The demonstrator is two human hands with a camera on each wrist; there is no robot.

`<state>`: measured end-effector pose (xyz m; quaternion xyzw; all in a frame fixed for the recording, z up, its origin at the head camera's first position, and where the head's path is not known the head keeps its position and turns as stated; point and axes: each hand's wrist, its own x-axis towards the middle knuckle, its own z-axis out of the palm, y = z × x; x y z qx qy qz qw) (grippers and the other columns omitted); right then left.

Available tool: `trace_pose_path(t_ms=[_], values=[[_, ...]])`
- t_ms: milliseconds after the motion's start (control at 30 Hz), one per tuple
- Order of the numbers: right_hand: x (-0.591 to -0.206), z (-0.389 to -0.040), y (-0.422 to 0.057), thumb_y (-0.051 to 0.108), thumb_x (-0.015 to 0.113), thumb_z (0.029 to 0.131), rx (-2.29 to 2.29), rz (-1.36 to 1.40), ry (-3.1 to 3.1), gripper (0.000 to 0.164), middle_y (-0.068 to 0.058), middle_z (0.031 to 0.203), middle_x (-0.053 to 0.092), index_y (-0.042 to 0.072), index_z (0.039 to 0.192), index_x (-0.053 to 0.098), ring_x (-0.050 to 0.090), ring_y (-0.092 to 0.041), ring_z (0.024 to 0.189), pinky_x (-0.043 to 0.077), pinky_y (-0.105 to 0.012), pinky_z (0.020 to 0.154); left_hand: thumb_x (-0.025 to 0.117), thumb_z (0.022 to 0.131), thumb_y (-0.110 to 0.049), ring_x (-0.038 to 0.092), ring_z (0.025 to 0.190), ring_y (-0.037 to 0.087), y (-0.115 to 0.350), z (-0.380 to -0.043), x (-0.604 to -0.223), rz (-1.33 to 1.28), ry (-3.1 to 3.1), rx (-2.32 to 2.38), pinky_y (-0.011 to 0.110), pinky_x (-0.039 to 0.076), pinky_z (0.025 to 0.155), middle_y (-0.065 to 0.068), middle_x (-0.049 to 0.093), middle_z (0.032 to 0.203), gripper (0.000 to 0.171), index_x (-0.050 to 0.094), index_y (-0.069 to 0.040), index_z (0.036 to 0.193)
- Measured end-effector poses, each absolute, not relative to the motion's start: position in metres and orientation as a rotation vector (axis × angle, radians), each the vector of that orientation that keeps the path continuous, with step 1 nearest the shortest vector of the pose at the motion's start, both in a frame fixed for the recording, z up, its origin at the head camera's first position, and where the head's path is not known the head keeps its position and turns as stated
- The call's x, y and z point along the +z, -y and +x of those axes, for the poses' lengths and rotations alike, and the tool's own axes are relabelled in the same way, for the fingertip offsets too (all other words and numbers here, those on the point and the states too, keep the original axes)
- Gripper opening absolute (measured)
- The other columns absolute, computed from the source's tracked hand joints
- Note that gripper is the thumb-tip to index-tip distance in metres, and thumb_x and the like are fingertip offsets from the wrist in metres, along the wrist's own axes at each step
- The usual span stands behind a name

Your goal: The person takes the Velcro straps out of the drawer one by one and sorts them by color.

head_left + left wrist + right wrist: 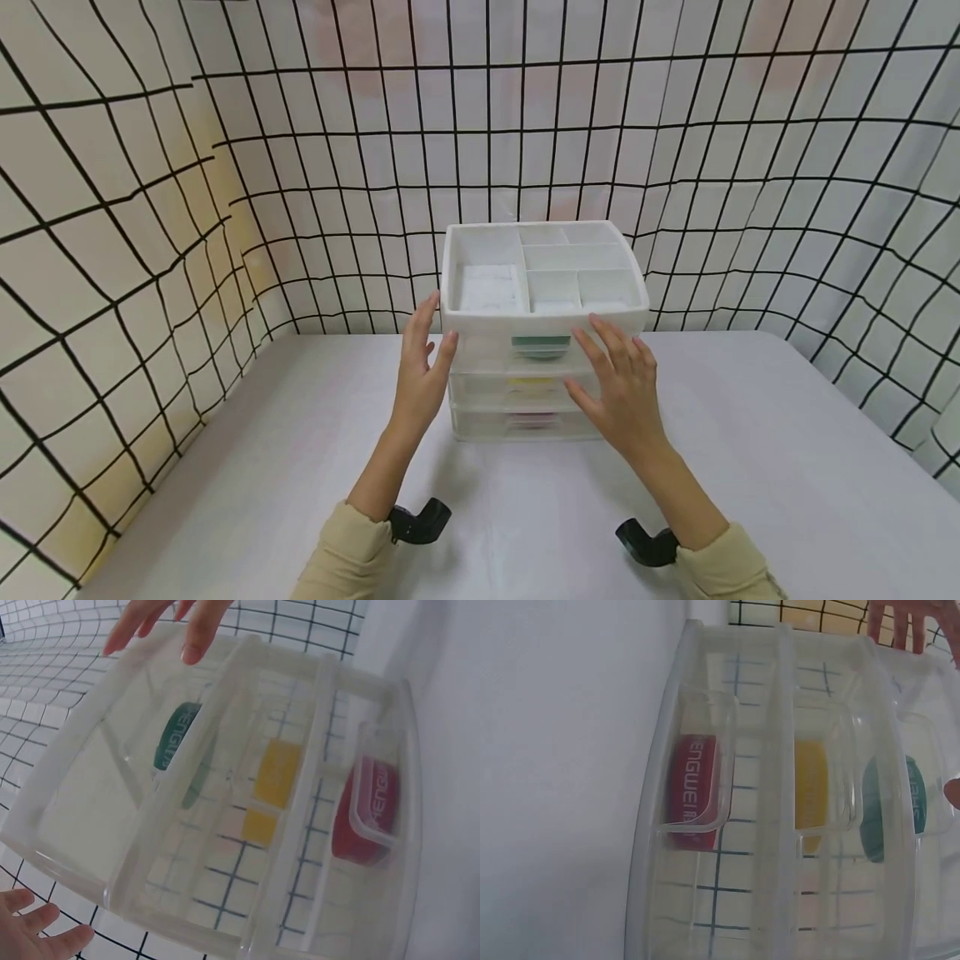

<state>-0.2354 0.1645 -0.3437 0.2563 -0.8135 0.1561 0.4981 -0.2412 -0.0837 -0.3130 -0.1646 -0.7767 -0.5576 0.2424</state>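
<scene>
A white desktop organizer with clear drawers [480,354] stands upright on the table, its divided top tray [487,287] facing up. Three drawers are stacked in its front. Behind their handles show a green label [177,736], a yellow label [276,774] and a red label [379,799]. My left hand [422,375] is at the organizer's left side, fingers extended. In front of the right part, my right hand [622,383] has its fingers spread near the top edge and upper drawer. Whether either hand touches the organizer, I cannot tell. All drawers look closed.
A white surface [300,467] lies under the organizer. Black grid lines cover the white walls [337,200] at the back and both sides. A black curved piece is at each wrist, the left one [422,523] and the right one [647,543].
</scene>
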Motion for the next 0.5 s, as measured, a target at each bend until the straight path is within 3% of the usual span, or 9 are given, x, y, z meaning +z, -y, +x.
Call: trace_pose_path(t_ms=[133, 333, 500], values=[[-0.341, -0.239, -0.162, 0.039, 0.049, 0.090, 0.374, 0.614, 1.972, 0.053, -0.006, 0.141, 0.035, 0.012, 0.134, 0.041, 0.030, -0.028, 0.127, 0.020, -0.052, 0.099, 0.045, 0.095, -0.019, 0.024, 0.135, 0.025, 0.081, -0.244, -0.312, -0.434, 2.121, -1.555, 0.053, 0.028, 0.103, 0.006, 0.022, 0.148, 0.053, 0.025, -0.024, 0.143], [-0.339, -0.244, -0.160, 0.025, 0.065, 0.077, 0.364, 0.576, 1.977, 0.064, -0.005, 0.140, 0.037, 0.014, 0.134, 0.041, 0.029, -0.026, 0.130, 0.019, -0.052, 0.100, 0.046, 0.095, -0.022, 0.024, 0.136, 0.022, 0.076, -0.244, -0.311, -0.446, 2.077, -1.520, 0.051, 0.031, 0.103, 0.004, 0.024, 0.148, 0.051, 0.028, -0.030, 0.142], [-0.337, -0.248, -0.157, 0.019, 0.070, 0.070, 0.360, 0.564, 1.972, 0.069, -0.004, 0.140, 0.038, 0.015, 0.133, 0.042, 0.026, -0.024, 0.132, 0.017, -0.051, 0.102, 0.046, 0.095, -0.026, 0.028, 0.134, 0.022, 0.073, -0.246, -0.310, -0.444, 2.032, -1.503, 0.054, 0.034, 0.100, 0.003, 0.028, 0.146, 0.048, 0.031, -0.032, 0.140]])
